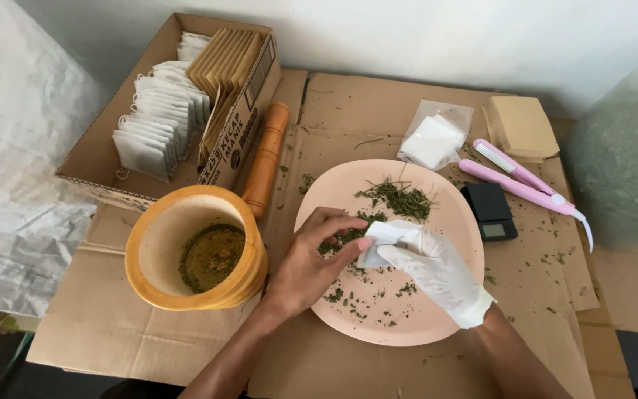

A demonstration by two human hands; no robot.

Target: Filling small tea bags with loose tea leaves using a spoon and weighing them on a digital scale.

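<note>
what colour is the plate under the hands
Pale pink plate, strewn with green dried herb bits; seen in the head view.

A small home packing workspace is showing here: flattened cardboard (pixel 378 111) is serving as a tabletop against a plain wall, a carton (pixel 105 159) of empty filter bags is sitting at ten o'clock, and a pocket scale (pixel 490 212) and pink heat sealer (pixel 522 181) are lying at two o'clock.
</note>
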